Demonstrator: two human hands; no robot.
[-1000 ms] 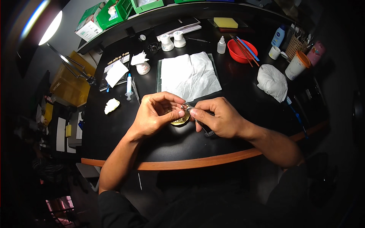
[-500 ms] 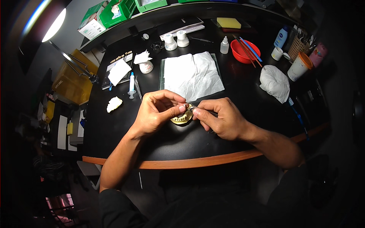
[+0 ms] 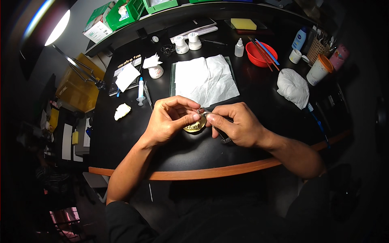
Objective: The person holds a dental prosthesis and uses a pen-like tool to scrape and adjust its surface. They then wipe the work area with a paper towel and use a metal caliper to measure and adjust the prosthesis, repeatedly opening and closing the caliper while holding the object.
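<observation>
My left hand (image 3: pixel 168 119) is closed in a pinch, thumb against fingertips, around something small that I cannot make out. Close beside it, my right hand (image 3: pixel 237 124) grips a metal caliper-like tool (image 3: pixel 224 137). Its tip meets the left fingertips, while its dark, wider end sticks out under the right palm. Below both hands a yellowish dental cast (image 3: pixel 195 127) with a row of teeth rests on the black table, partly hidden by the left fingers. A white cloth (image 3: pixel 206 79) lies on a glass plate just beyond the hands.
Left of the cloth are a syringe (image 3: pixel 140 92), tweezers (image 3: pixel 147 95), a crumbly pale lump (image 3: pixel 122 111) and a white jar (image 3: pixel 155 72). At right stand a red bowl (image 3: pixel 261 56), a crumpled white cloth (image 3: pixel 292 88), a lidded cup (image 3: pixel 320 71) and a toothbrush (image 3: pixel 318 121).
The tool in my right hand has turned, so its dark end now shows below the palm. Both hands stay nearly in place over the dental cast.
</observation>
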